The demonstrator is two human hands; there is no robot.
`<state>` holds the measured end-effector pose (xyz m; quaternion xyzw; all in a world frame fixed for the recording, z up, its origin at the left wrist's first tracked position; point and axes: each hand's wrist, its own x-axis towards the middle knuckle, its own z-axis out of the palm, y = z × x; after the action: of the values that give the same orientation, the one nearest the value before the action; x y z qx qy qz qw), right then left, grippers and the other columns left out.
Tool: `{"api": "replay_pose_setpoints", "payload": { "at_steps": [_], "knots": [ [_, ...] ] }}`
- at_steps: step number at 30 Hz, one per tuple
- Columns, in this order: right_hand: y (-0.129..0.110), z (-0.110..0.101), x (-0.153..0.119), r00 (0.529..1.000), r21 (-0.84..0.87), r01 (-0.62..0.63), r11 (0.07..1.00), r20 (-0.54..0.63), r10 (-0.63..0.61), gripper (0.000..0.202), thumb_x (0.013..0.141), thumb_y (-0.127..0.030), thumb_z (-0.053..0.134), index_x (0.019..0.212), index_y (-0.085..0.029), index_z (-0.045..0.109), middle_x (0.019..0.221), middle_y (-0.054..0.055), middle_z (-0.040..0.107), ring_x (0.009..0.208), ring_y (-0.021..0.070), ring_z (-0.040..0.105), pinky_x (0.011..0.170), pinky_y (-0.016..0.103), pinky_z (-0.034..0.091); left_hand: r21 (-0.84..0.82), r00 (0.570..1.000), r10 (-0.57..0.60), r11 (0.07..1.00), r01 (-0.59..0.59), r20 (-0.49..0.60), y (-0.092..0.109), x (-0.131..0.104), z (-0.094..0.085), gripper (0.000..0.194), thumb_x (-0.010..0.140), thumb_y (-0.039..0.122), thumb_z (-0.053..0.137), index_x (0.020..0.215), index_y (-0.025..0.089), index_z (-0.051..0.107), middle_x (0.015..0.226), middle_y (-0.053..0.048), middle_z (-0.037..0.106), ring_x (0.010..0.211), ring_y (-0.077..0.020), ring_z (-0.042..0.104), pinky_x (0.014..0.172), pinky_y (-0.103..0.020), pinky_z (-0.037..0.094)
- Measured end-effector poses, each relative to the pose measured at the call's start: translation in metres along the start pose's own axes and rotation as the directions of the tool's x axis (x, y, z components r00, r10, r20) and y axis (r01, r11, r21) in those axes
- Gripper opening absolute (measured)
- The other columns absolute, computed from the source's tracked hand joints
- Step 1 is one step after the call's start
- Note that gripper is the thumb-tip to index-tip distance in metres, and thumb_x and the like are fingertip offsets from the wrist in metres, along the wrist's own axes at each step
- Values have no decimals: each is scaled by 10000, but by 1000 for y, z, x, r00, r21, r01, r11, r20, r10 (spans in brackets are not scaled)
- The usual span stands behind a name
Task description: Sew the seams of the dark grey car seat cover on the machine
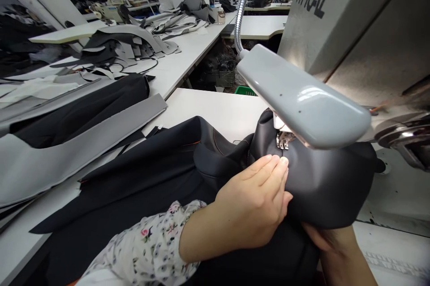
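Note:
Black, smooth leather-like material lies bunched under the metal presser foot of a sewing machine. Just in front of that foot, my left hand has its fingers pressed together on the material along a seam, the thumb bent in beside them. My right hand reaches up under the material's right side; its fingers are hidden beneath the fold. More of the dark material, with orange stitching along an edge, spreads leftward from my left hand over the table.
A grey lamp on a flexible metal neck hangs over the sewing spot. The machine body marked TYPICAL rises at right. Grey and black cut pieces lie on the white table at left, with further piles behind. A green basket is below.

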<state>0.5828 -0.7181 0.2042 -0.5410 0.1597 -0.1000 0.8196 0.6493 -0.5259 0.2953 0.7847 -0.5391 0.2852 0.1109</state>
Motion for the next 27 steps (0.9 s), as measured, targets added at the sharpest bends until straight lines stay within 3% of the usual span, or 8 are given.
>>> {"api": "replay_pose_setpoints", "payload": {
  "at_steps": [3,7,15,18,23,25,27],
  "knots": [
    [1,2,-5,1000,27,7,1000,-18,-6,426,929,-510,701,1282,-273,675,1411,104,628,1310,283,593,1059,493,542,2,1000,3,1000,-3,-11,-2,0,0,400,1022,230,519,1270,-31,695,1349,-196,699,1267,-277,680,1178,-380,510],
    [-3,6,-7,995,79,5,997,-97,3,531,711,-478,868,1208,-338,745,1346,60,705,1334,325,597,1093,507,544,6,1000,21,1000,-21,-18,-3,-2,1,402,1026,240,518,1271,-24,697,1354,-185,699,1273,-273,675,1189,-388,498],
    [-17,19,-1,976,146,-14,989,-211,45,557,769,-483,802,1294,-321,712,1375,60,691,1342,308,595,1113,510,532,50,999,53,997,-53,4,-7,-6,1,464,1052,348,534,1304,-13,679,1386,-167,685,1301,-262,656,1207,-373,483],
    [-19,19,1,984,148,3,989,-176,24,487,841,-446,746,1308,-316,704,1326,65,716,1228,284,670,1001,451,613,75,997,72,995,-71,-9,-8,-9,6,448,1051,318,531,1314,-18,666,1393,-172,679,1301,-254,656,1221,-374,475],
    [-17,12,-8,999,98,-19,995,-41,23,305,957,-397,621,1207,-276,746,1095,67,781,853,226,753,703,332,669,58,986,61,997,-52,-153,-7,-7,17,339,1005,94,498,1251,-48,685,1285,-189,734,1218,-279,709,1167,-396,535],
    [-22,5,-22,1000,-9,30,1000,-8,-30,256,988,-369,576,1115,-259,770,952,51,787,791,215,751,697,316,667,35,982,53,998,-47,-181,-8,-4,19,335,1002,67,470,1221,-58,691,1248,-204,745,1188,-289,723,1133,-412,565],
    [-33,-5,-38,977,-276,211,938,101,-190,237,1003,-313,556,1051,-251,780,853,36,775,752,199,745,682,277,650,13,979,44,999,-42,-198,-10,-1,20,325,1002,64,467,1196,-54,699,1214,-203,756,1154,-287,736,1099,-411,591]
  ]
}}
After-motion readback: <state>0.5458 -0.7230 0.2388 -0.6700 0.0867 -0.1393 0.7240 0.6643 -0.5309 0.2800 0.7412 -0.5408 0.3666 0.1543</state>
